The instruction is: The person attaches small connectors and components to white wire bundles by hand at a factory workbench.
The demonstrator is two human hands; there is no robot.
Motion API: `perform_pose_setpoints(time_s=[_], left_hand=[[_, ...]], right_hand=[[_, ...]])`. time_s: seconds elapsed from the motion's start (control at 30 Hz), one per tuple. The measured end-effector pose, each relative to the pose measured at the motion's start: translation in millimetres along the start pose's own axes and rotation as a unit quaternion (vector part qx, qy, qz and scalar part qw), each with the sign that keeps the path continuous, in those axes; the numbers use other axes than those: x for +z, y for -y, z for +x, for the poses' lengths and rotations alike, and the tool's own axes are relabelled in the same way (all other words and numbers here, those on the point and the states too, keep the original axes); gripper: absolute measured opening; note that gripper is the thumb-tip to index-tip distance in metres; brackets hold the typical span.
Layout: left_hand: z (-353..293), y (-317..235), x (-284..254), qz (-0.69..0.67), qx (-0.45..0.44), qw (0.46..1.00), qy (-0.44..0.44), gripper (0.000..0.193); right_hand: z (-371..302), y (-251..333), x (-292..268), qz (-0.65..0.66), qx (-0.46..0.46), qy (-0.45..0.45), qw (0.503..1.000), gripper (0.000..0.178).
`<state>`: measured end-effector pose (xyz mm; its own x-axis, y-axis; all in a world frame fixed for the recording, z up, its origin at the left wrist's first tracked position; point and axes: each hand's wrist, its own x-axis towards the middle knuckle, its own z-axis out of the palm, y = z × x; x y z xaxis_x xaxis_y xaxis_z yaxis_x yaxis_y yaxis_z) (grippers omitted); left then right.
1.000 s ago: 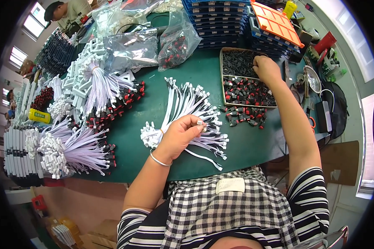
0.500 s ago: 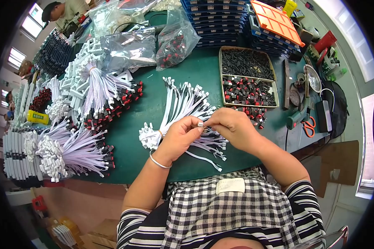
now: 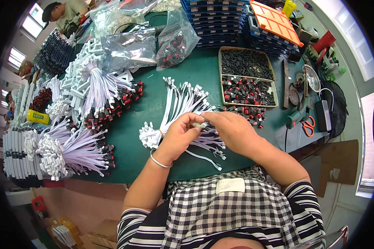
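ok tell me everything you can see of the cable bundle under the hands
The cable bundle is a fan of thin white leads, plastic-looking, lying on the green tabletop. White connectors cluster at its left end, beside a tan band that gathers the leads; these spread away and rightward to small tips, some dark. One stray lead points toward the near edge. The left hand and right hand hide its middle; contact is unclear.

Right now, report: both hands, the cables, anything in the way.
Left hand pinches small pale piece; right hand brought up to it. White cable bundle fanned on green table, partly behind hands. Hands block view of exact contact.
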<state>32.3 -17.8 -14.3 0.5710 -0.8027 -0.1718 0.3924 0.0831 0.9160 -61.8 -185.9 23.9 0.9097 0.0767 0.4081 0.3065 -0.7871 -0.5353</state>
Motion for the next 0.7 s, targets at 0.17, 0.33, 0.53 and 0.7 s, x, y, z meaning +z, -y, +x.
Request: perform_pose_setpoints(time_s=[0.17,0.33,0.53,0.7], left_hand=[[0.2,-0.6,-8.0,0.005,0.021,0.999,0.038,0.022],[-0.5,-1.8,-3.8,0.017,0.015,0.999,0.029,0.018],[1.5,7.4,-11.5,0.046,-0.006,0.998,0.035,0.014],[0.0,5.4,-3.9,0.17,0.024,0.985,0.008,0.011]], right_hand=[[-9.0,-8.0,-1.7,0.008,0.045,-0.017,0.999,0.027],[-16.0,-13.4,2.2,0.002,0.047,-0.034,0.998,0.018],[-18.4,-5.5,3.5,0.027,0.073,-0.001,0.997,0.012],[-14.9,-6.0,14.0,-0.035,0.036,-0.005,0.999,0.011]])
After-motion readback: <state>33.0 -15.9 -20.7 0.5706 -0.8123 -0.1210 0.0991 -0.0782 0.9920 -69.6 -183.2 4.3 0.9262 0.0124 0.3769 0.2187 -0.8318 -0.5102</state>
